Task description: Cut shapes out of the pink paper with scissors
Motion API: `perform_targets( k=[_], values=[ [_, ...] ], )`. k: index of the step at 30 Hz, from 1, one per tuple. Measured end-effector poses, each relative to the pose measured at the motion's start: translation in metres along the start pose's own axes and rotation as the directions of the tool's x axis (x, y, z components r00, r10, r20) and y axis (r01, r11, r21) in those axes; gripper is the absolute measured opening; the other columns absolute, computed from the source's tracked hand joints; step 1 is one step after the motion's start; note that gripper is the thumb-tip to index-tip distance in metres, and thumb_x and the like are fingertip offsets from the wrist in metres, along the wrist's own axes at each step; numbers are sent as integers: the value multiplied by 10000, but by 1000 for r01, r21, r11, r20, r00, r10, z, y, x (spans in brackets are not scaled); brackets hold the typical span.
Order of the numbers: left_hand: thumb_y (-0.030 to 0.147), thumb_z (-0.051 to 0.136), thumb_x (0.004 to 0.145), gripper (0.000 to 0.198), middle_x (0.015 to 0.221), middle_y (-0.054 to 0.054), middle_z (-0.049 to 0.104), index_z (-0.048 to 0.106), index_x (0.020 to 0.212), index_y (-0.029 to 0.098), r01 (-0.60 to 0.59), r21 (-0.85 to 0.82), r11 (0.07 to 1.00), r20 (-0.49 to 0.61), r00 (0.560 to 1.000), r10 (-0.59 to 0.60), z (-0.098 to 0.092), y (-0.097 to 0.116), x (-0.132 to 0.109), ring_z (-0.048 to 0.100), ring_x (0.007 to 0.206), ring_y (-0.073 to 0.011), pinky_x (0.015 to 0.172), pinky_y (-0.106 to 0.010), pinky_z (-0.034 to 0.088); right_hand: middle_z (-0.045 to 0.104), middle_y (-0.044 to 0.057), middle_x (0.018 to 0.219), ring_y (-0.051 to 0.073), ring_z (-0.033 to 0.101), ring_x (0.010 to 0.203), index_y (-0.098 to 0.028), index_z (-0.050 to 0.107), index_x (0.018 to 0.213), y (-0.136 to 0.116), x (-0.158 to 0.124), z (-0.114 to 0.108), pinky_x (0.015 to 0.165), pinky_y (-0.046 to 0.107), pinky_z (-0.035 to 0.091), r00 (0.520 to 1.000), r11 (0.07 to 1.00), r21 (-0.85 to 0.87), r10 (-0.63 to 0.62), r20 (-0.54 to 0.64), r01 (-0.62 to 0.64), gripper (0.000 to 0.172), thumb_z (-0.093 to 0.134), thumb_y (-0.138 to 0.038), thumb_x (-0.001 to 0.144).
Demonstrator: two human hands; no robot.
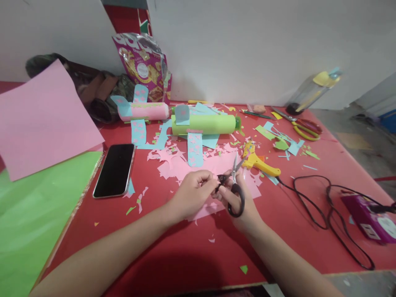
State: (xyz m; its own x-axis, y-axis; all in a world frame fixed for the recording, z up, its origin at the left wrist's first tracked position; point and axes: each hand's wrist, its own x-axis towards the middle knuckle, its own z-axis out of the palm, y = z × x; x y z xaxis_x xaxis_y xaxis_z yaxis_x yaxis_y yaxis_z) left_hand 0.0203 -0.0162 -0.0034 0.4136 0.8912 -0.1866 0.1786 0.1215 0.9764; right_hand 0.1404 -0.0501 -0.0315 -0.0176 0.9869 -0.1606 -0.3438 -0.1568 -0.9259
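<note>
My right hand [239,206] grips small black-handled scissors [234,185], fingers through the loops, blades pointing up and away. My left hand [193,194] is closed in a pinch right against the scissors; what it pinches is too small to make out. Both hands hover over a sheet of pink paper [213,165] with cut-out holes, lying on the red table [173,247]. Behind it lie a green paper-roll plane [204,123] with blue wings and a pink paper-roll plane [145,111].
A black phone [115,169] lies left of my hands. Large pink [43,119] and green [34,210] sheets cover the left edge. A yellow glue gun [258,161], its black cord [321,206], a purple power strip [371,218], other scissors [305,127], a bottle [312,90] and a snack bag [144,66] surround the scraps.
</note>
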Motion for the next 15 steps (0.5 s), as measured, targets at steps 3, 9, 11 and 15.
perform_targets(
  k=[3,9,11,15],
  values=[
    [246,396,719,273,475,54,330,335,466,165,33,35,999,92,995,-36,-3,0,2,329,462,-68,449,-190,270,495,-30,741,93,467,558,-260,369,834,-4,2,-1,534,248,403,999,998,57,16,-28,-15,359,655,-192,629],
    [213,385,674,251,457,59,248,287,448,168,15,167,986,202,978,-49,-7,1,4,256,446,-61,420,-195,198,487,-46,722,99,481,584,-257,337,816,-10,3,3,544,243,398,996,990,121,74,-54,-67,405,644,-154,572],
    [207,386,674,241,468,56,243,287,457,169,11,194,981,245,968,-59,-9,1,5,252,457,-66,423,-199,191,487,-53,697,93,476,572,-252,332,806,-9,2,4,527,229,387,995,989,122,94,-46,-88,411,641,-143,558],
    [197,389,674,209,487,46,290,330,476,166,2,247,969,320,944,-84,-15,-1,6,277,468,-75,428,-203,210,500,-60,675,75,456,534,-243,338,788,-8,2,3,471,193,345,996,992,94,84,-12,-83,388,625,-115,560]
  ],
)
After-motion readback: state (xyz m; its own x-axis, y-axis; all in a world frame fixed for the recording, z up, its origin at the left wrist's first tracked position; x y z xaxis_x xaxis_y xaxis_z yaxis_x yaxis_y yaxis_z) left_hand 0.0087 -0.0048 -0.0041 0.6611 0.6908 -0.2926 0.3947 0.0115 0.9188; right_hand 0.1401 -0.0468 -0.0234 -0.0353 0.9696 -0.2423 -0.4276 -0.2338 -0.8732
